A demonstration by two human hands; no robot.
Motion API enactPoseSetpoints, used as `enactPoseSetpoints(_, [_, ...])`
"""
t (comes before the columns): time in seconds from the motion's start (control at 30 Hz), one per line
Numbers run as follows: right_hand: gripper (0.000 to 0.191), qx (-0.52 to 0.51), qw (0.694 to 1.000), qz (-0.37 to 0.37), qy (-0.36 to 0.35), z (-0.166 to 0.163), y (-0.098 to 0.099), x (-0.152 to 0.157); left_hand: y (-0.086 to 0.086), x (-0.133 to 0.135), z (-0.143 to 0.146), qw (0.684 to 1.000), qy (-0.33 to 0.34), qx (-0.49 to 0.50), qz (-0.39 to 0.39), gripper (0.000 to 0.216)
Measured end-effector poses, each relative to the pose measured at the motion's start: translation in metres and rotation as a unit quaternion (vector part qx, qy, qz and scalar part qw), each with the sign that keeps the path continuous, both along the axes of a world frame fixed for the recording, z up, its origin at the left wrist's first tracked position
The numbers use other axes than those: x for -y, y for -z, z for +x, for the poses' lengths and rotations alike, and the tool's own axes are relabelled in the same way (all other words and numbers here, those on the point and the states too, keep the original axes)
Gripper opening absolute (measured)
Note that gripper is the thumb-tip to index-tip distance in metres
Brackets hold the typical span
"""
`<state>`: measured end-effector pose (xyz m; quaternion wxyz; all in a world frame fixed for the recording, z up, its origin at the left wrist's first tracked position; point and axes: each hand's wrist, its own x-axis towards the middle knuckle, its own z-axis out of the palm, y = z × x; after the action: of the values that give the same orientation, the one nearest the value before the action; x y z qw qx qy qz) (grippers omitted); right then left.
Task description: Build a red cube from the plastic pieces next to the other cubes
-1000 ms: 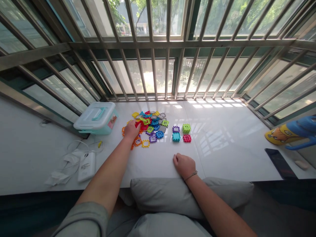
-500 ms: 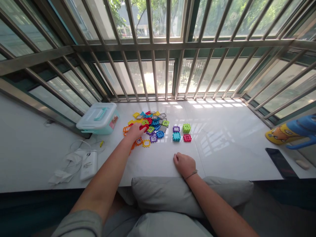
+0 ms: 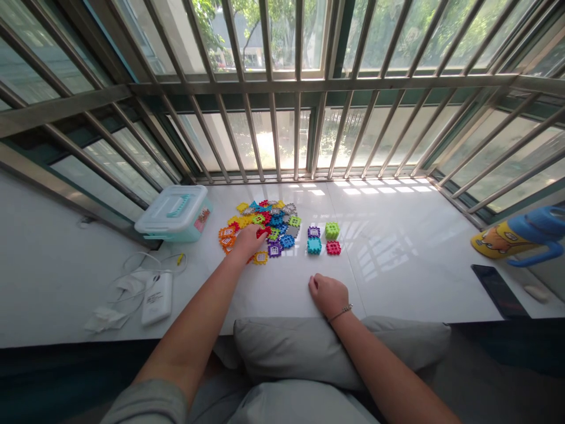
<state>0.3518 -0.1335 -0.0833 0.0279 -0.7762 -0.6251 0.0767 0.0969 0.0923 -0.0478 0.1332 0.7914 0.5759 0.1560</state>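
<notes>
A heap of small coloured plastic tiles point(image 3: 271, 221) lies on the white sill point(image 3: 397, 259). My left hand point(image 3: 248, 240) reaches into the near side of the heap, fingers curled down onto a red tile; whether it grips the tile is hidden. To the right of the heap stand built cubes in a square: purple point(image 3: 313, 231), green point(image 3: 332, 229), teal point(image 3: 314, 245) and red point(image 3: 333, 247). My right hand point(image 3: 328, 293) rests on the sill in a loose fist, nearer to me than the cubes, a bracelet at its wrist.
A pale lidded box with a teal handle point(image 3: 173, 212) sits left of the heap. A white power bank point(image 3: 156, 298) with cables lies at the near left. A dark phone point(image 3: 498, 290) and a yellow-and-blue toy point(image 3: 516, 238) are at the right. Metal bars point(image 3: 282, 118) close the far side.
My left hand has slid from the heap's left side toward me and to the right, onto the near tiles. The right hand has stayed where it was.
</notes>
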Motion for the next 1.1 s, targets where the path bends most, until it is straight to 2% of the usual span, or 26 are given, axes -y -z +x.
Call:
enactPoseSetpoints(0.13, [0.043,-0.002,1.000,-0.001,0.001,0.000,-0.001,0.000,-0.009,0.013,-0.002,1.000,-0.014,0.017,0.009,0.028])
enactPoseSetpoints(0.23, [0.043,-0.004,1.000,0.000,0.002,0.000,0.000,0.000,-0.009,0.046,0.007,0.999,0.033,0.029,-0.009,0.029])
enactPoseSetpoints(0.33, [0.043,-0.007,1.000,0.002,0.001,0.001,0.001,0.000,0.004,0.093,0.027,0.991,0.122,0.034,-0.035,0.026])
enactPoseSetpoints(0.43, [0.042,-0.009,1.000,0.004,-0.003,0.001,0.001,0.000,0.022,0.132,0.049,0.986,0.162,0.035,-0.033,0.024])
enactPoseSetpoints(0.57, [0.038,-0.008,1.000,0.011,-0.007,0.002,0.002,0.001,0.037,0.149,0.062,0.986,0.162,0.041,-0.004,0.027])
enactPoseSetpoints(0.7, [0.034,-0.011,1.000,0.026,-0.012,0.003,0.002,0.002,0.037,0.146,0.053,0.986,0.147,0.055,0.051,0.051])
enactPoseSetpoints(0.87, [0.029,-0.032,0.997,0.052,-0.037,0.006,0.003,0.005,0.040,0.171,0.031,0.986,0.103,0.065,0.111,0.037])
enactPoseSetpoints(1.0, [0.042,-0.081,0.982,0.110,-0.132,0.007,0.008,0.006,0.052,0.205,0.020,0.987,0.109,0.039,0.115,0.042])
enactPoseSetpoints(1.1, [0.045,-0.096,0.969,0.145,-0.177,0.007,0.010,0.006,0.056,0.218,0.019,0.986,0.118,0.014,0.116,0.044])
